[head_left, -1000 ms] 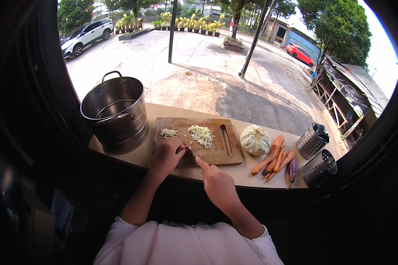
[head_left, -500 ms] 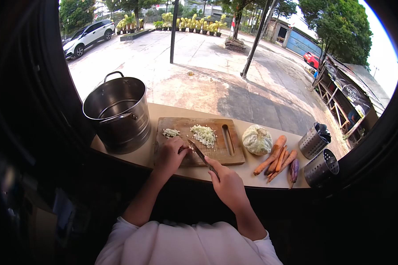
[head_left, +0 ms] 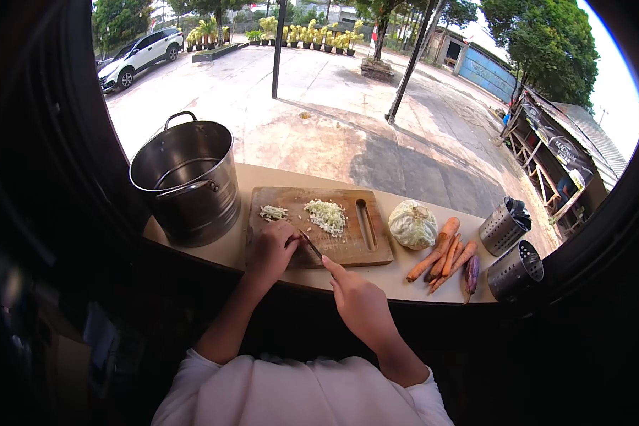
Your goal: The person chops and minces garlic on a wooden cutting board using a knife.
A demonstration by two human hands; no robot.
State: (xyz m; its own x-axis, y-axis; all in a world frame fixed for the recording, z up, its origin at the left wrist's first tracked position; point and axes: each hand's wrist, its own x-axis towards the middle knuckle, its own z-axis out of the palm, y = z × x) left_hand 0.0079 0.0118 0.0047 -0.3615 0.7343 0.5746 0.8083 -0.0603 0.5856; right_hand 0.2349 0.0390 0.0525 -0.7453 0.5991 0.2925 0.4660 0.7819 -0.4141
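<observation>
The knife (head_left: pixel 311 243) is at the near middle of the wooden cutting board (head_left: pixel 337 250), its blade angled away and to the left, with the tip just beside the left fingertips. The right hand (head_left: pixel 361 302) is closed around the handle at the near edge of the board. The left hand (head_left: pixel 268 252) rests at the left part of the board with fingers bent and bunched; whether a piece is pinched beneath them cannot be told, as the hand covers the spot. Two portions lie on the board: a heap of diced pale vegetable (head_left: pixel 326 217) beyond the blade, and a small bundle of pale strips (head_left: pixel 273 213) just beyond the left hand. The knife is probably light and stiff; grip it by the handle only and keep fingertips clear of the edge. The strips are likely light, crisp and somewhat slippery when moist; hold them across the bundle with curled fingers. The diced heap probably scatters easily; gather it from the sides. The board appears rigid and fairly heavy; take hold at the elongated slot on its right side. On the tabletop (head_left: pixel 263 179), a metal pot (head_left: pixel 199 213) stands to the left; a cabbage (head_left: pixel 412 224) and carrots (head_left: pixel 444 248) lie to the right.
</observation>
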